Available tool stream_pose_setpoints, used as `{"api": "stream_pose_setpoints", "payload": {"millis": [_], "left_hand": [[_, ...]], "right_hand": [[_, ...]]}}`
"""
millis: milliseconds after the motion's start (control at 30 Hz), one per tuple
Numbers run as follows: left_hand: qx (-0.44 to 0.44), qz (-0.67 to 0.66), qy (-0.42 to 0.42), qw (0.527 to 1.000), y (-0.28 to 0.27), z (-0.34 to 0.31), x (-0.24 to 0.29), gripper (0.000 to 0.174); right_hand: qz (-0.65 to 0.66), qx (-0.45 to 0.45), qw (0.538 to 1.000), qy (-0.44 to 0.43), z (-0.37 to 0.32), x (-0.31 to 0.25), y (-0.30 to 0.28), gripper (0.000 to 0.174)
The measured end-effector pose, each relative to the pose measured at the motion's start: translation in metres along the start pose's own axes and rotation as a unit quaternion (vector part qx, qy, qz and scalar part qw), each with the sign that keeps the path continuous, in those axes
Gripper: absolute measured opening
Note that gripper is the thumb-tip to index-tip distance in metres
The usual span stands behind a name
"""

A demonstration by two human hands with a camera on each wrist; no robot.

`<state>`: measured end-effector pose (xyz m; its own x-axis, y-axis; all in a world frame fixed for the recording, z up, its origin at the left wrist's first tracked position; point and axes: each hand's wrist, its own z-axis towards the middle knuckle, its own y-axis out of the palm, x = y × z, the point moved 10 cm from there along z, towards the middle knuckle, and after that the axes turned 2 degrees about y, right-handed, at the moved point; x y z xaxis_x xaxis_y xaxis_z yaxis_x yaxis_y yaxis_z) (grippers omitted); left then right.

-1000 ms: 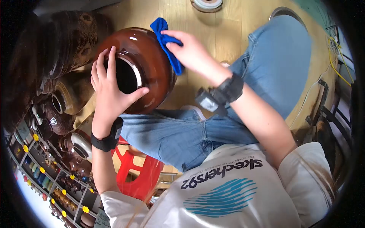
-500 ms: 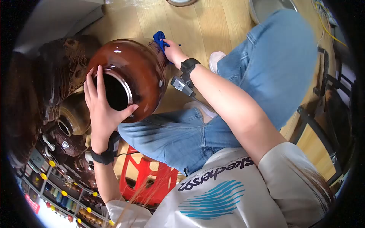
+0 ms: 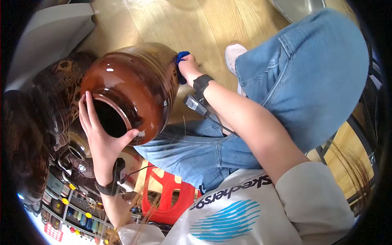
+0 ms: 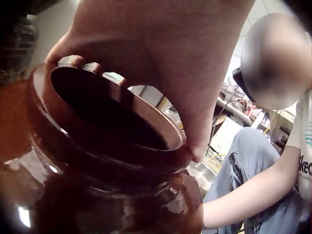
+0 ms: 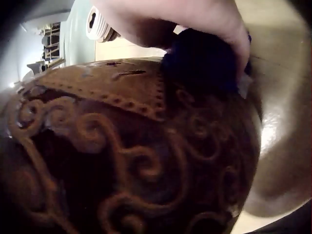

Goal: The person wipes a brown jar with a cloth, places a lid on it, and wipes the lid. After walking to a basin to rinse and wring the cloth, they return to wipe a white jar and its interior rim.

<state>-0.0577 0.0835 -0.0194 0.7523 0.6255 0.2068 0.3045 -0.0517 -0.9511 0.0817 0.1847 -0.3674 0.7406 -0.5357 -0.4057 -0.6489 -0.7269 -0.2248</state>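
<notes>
Stretching along its long axis from seven o'clock, mouth (image 3: pixel 109 119) end, toward one, the brown jar (image 3: pixel 136 83) lies between the left hand (image 3: pixel 101 134), which clasps its rim (image 4: pixel 87 139), and the right hand (image 3: pixel 190 71), at two o'clock, gripping a blue cloth (image 3: pixel 180 76) against its side.

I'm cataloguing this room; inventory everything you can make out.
big jar: one, glossy brown, centre left
cloth: one, blue, against big jar
dark vessels: at least two, brown, far left
smaller jar: one, tan, left
slotted plastic piece: one, red, lower centre
basin: one, grey, top right
shelving: one, grey, lower left
floor: one, light wood, underneath
shoe: one clear, pale, upper centre
shirt: one, white, lower centre
jeans: one pair, blue, centre right
wrist straps: two, black, on wrists
left hand: one, bare, on big jar's rim
right hand: one, bare, gripping cloth
</notes>
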Motion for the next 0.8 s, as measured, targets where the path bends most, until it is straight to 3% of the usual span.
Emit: {"api": "stream_pose_setpoints", "payload": {"millis": [67,133,167,200,267,300,367,533,600,667,733,800], "left_hand": [[0.011,-0.004,0.002,1.0,-0.002,-0.001,-0.001,0.118],[0.029,0.003,0.013,0.999,-0.007,-0.004,0.0,0.115],[0.044,-0.009,0.012,0.999,-0.01,-0.006,0.001,0.112],[0.062,-0.011,0.031,0.998,-0.015,-0.006,0.002,0.11],[0.077,-0.023,0.026,0.996,-0.019,-0.009,-0.004,0.108],[0.089,-0.018,0.031,0.995,-0.019,-0.011,-0.008,0.107],[0.09,-0.019,0.016,0.996,-0.02,-0.013,-0.012,0.106],[0.105,0.006,0.008,0.994,-0.012,-0.026,-0.007,0.107],[0.111,0.007,0.005,0.994,-0.009,-0.031,-0.003,0.106],[0.133,0.011,0.009,0.991,-0.007,-0.029,-0.01,0.105],[0.14,-0.007,0.013,0.99,-0.007,-0.031,-0.011,0.105],[0.206,0.004,0.044,0.977,-0.013,-0.038,-0.007,0.107]], "right_hand": [[0.033,-0.02,0.999,0.01,0.001,-0.006,0.001,0.036],[0.072,-0.149,0.986,0.011,0.006,-0.009,0.032,0.03],[0.122,-0.084,0.989,-0.005,0.003,-0.013,0.028,0.016],[0.103,-0.086,0.991,-0.015,-0.03,-0.029,0.015,0.016],[0.219,-0.263,0.94,0.001,-0.13,-0.083,0.005,0.013],[0.186,-0.29,0.939,-0.018,-0.124,-0.072,0.008,0.011],[0.175,-0.267,0.948,-0.014,-0.173,-0.091,-0.008,0.012],[0.129,-0.26,0.952,-0.1,-0.214,-0.099,-0.028,0.025],[0.18,-0.214,0.957,-0.073,-0.22,-0.089,-0.041,0.023],[0.148,-0.264,0.953,-0.024,-0.192,-0.074,-0.028,0.019],[0.095,-0.216,0.969,0.079,-0.189,-0.048,-0.027,0.021],[0.08,-0.227,0.964,0.109,-0.177,-0.038,-0.02,0.023]]}}
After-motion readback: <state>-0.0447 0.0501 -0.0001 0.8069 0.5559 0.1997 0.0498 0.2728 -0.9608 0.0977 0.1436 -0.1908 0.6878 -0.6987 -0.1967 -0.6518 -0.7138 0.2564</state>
